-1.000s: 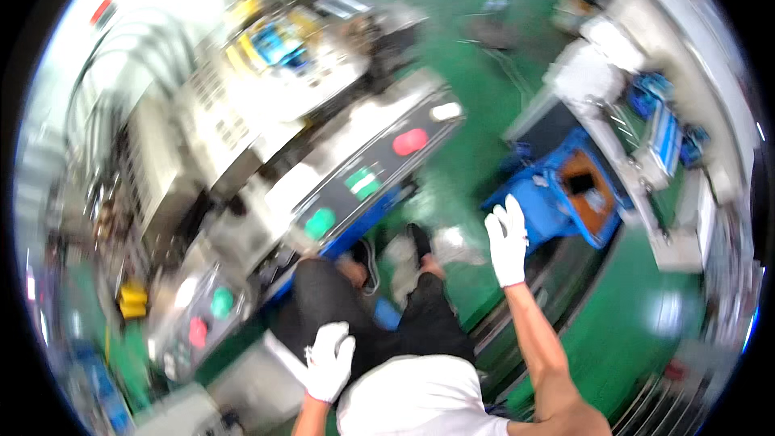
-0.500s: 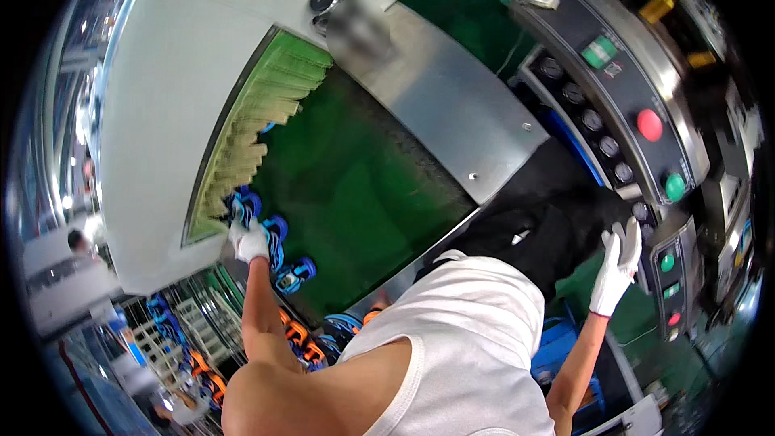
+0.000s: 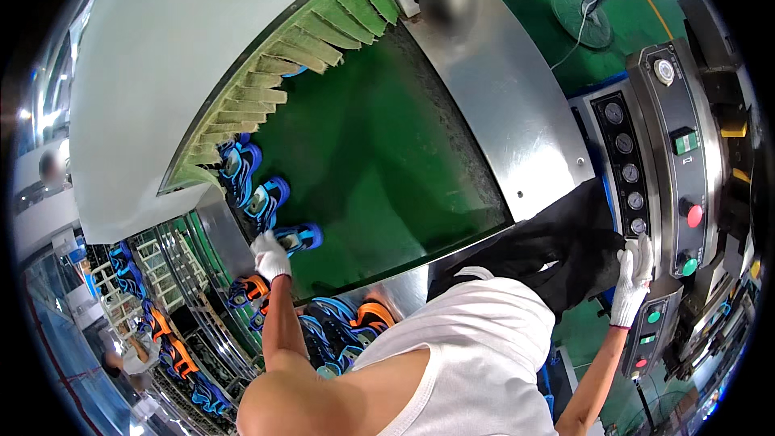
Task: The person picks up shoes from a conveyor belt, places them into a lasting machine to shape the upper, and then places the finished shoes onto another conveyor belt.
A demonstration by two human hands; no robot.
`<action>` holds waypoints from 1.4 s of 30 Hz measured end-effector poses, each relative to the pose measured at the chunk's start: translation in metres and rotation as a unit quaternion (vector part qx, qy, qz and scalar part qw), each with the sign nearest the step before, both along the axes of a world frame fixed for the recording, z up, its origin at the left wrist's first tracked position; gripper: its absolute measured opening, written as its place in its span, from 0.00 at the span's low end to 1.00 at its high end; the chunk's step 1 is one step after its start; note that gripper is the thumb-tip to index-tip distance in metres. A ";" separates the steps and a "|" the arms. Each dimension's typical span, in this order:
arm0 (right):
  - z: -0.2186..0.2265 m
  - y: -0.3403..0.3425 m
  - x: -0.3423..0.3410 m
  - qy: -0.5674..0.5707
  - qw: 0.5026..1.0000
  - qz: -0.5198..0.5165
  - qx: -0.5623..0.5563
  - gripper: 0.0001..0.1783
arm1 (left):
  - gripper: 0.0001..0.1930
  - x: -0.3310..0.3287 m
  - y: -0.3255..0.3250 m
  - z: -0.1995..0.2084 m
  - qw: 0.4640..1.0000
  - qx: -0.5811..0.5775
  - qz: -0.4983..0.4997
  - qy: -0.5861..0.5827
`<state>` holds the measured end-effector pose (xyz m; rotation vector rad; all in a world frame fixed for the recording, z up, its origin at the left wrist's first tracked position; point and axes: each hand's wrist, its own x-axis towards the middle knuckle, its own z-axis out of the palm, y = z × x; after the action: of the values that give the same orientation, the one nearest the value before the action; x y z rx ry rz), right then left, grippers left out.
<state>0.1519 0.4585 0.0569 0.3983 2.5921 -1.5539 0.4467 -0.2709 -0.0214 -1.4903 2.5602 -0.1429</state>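
Observation:
My left hand (image 3: pixel 271 257), in a white knit glove, hovers at the near left edge of a green conveyor belt (image 3: pixel 379 161). Its fingers are loosely bent, and nothing shows in them. Just beyond the fingertips lies a blue and black sports shoe (image 3: pixel 299 237). Farther along the same edge are another blue shoe (image 3: pixel 266 200) and a further blue shoe (image 3: pixel 238 171) close to a green strip curtain (image 3: pixel 278 81). My right hand (image 3: pixel 632 282), gloved too, is raised with fingers stretched out beside a control panel (image 3: pixel 662 194); it holds nothing.
A pale machine hood (image 3: pixel 169 40) rises at the left above the curtain. A steel plate (image 3: pixel 500 105) borders the belt's right side. Orange and blue shoes (image 3: pixel 375 315) stand close in front of me. A rack (image 3: pixel 165 270) with more shoes is at the left; a fan (image 3: pixel 583 20) stands far right.
My left hand has drawn back toward me from the shoe by the curtain to the nearest one. My right hand stays raised by the panel. The whole view has shifted.

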 end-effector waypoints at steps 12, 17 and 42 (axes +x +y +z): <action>0.055 -0.126 0.005 0.020 0.993 0.112 -0.034 0.35 | 0.07 -0.274 0.126 0.030 0.817 0.073 -0.541 0.186; 0.057 -0.162 0.023 0.131 0.977 0.159 -0.060 0.35 | 0.12 -0.375 0.210 0.073 0.766 0.247 -0.512 0.301; 0.066 -0.110 0.075 0.074 0.995 0.035 -0.061 0.44 | 0.08 -0.373 0.331 0.104 0.624 0.307 -0.696 0.177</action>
<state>0.2270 0.3489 0.1233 0.1874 2.5674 -1.7683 0.0739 0.0602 0.0829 0.9423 2.8360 0.8110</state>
